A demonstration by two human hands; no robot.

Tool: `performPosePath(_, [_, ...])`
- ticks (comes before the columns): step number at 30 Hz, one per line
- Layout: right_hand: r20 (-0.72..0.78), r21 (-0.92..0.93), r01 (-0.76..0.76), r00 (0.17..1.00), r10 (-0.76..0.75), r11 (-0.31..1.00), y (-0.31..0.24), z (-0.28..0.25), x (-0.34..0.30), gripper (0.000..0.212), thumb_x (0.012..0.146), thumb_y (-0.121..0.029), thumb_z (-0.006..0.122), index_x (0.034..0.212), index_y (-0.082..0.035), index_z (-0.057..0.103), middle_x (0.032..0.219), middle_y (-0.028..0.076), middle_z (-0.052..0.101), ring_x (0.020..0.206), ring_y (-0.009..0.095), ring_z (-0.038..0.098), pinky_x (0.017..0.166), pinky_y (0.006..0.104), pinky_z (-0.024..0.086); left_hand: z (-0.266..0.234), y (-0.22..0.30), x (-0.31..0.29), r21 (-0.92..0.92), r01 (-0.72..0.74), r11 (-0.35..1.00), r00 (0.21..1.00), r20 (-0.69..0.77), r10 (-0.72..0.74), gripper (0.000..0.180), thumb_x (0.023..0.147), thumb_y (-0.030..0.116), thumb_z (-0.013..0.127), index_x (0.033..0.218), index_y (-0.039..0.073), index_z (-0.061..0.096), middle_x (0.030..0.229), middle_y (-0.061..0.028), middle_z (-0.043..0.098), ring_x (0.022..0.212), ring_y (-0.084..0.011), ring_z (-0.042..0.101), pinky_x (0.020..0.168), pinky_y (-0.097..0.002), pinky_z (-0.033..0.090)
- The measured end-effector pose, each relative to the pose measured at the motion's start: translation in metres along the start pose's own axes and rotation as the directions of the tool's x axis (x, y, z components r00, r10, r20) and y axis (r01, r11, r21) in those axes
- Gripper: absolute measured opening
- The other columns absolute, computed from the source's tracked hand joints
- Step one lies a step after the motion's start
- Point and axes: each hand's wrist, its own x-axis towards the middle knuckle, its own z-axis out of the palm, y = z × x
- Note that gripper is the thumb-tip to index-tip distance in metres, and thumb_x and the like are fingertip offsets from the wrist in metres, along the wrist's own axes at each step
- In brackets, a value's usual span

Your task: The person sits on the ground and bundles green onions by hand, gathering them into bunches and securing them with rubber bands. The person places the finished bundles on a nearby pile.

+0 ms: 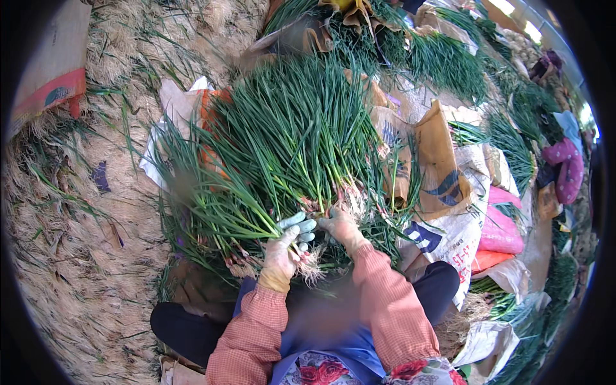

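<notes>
In my left hand (282, 250), which wears a pale glove with bluish-green fingers, is a small bunch of spring onions (247, 221). Its green leaves point up and left, and its pale roots hang below my fingers. Just to the right, my gloved right hand (340, 228) is at the root end of a big heap of spring onions (289, 122). Its fingertips are drawn together there, and what they pinch is too small to make out. Reddish bulbs and whitish roots (351, 197) show beside this hand. More spring onions lie under my left hand.
Dry roots and trimmings (83, 256) cover the ground at left. A board with a red edge (54, 86) stands at upper left. Printed sacks (452, 234), a pink bag (500, 224) and more spring onion piles (446, 61) lie at right. My bent knees (436, 289) frame the heap's near side.
</notes>
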Motion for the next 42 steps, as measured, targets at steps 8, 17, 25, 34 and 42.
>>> performPosePath(8, [0.053,0.365,-0.172,0.985,0.164,0.915,-0.072,-0.024,-0.084,0.023,0.089,-0.029,0.062,0.108,-0.016,0.065,0.08,0.014,0.067,0.071,0.032,0.066,0.064,0.036,0.052,0.003,-0.007,-0.003,0.2,-0.086,0.976,0.976,-0.18,0.122,0.014,0.087,0.008,0.063,0.1,0.003,0.062,0.091,-0.0102,0.07,0.069,-0.0109,0.065,0.05,-0.0211,0.046])
performPosePath(17, [0.341,-0.028,-0.176,0.924,0.174,0.984,-0.069,-0.046,-0.067,0.058,0.081,-0.051,0.067,0.115,-0.005,0.061,0.091,0.014,0.069,0.07,0.029,0.066,0.068,0.036,0.053,-0.006,-0.009,-0.011,0.31,0.119,0.943,0.993,-0.03,-0.115,0.01,0.082,0.0,0.061,0.091,0.004,0.059,0.08,-0.0099,0.068,0.055,-0.011,0.056,0.044,-0.021,0.043])
performPosePath(25, [-0.014,0.374,-0.033,0.999,0.041,0.927,-0.044,0.028,-0.058,0.035,0.09,-0.027,0.059,0.115,-0.003,0.059,0.084,0.013,0.067,0.069,0.022,0.063,0.064,0.032,0.05,-0.02,-0.036,-0.018,0.315,0.112,0.942,0.987,-0.146,-0.069,0.016,0.081,-0.005,0.062,0.091,0.005,0.055,0.069,-0.0055,0.061,0.05,-0.015,0.057,0.045,-0.0253,0.048])
performPosePath(34, [-0.016,0.819,-0.058,0.992,0.125,0.571,-0.057,0.031,-0.07,0.021,0.093,-0.018,0.059,0.105,-0.001,0.064,0.081,0.003,0.064,0.067,0.011,0.057,0.059,0.024,0.046,-0.021,-0.035,-0.032,0.2,0.104,0.974,0.991,-0.101,-0.085,0.015,0.085,-0.002,0.059,0.098,0.004,0.052,0.079,-0.0101,0.065,0.06,-0.0174,0.062,0.052,-0.0252,0.05])
performPosePath(42, [0.135,0.956,-0.13,0.991,0.004,-0.264,-0.081,0.022,-0.069,0.042,0.098,-0.029,0.047,0.118,0.007,0.053,0.048,-0.008,0.023,0.041,0.007,0.021,0.04,0.0222,0.022,0.001,-0.038,-0.054,0.031,-0.058,0.998,0.99,-0.124,0.062,0.012,0.086,-0.002,0.059,0.097,0.003,0.057,0.079,-0.0072,0.066,0.056,-0.0108,0.056,0.049,-0.0227,0.047])
